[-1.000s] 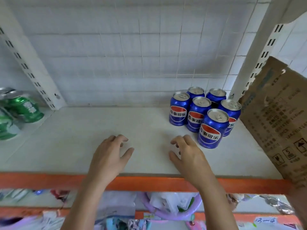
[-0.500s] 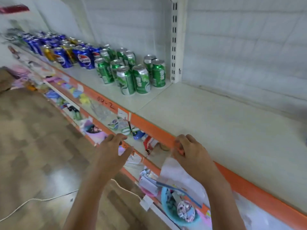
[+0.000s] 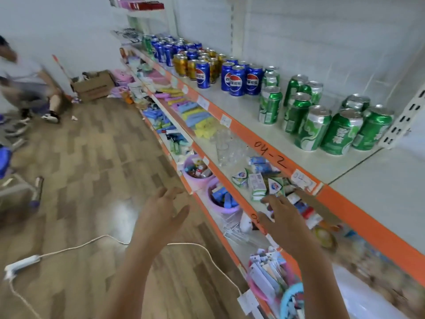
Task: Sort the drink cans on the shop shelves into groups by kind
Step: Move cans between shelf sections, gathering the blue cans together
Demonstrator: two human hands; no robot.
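Several green cans (image 3: 322, 120) stand in a cluster on the white shelf with the orange front edge (image 3: 257, 134). To their left stand several blue Pepsi cans (image 3: 236, 80), then gold cans (image 3: 184, 64), then more blue cans (image 3: 165, 50) farther along the shelf. My left hand (image 3: 161, 217) hovers over the floor with fingers spread and holds nothing. In front of the lower shelf my right hand (image 3: 282, 217) is also open with nothing in it. Both hands are well below and in front of the cans.
Lower shelves (image 3: 184, 132) hold small packets, sponges and pink tubs (image 3: 197, 173). A white power strip (image 3: 20, 264) and its cable lie on the wooden floor. A cardboard box (image 3: 92, 85) sits by the far wall. A person (image 3: 25, 84) crouches at the far left.
The view has swung left from the nearly bare shelf section with blue cans to the long shelf of mixed cans. Both hands left the shelf edge and hang open in front.
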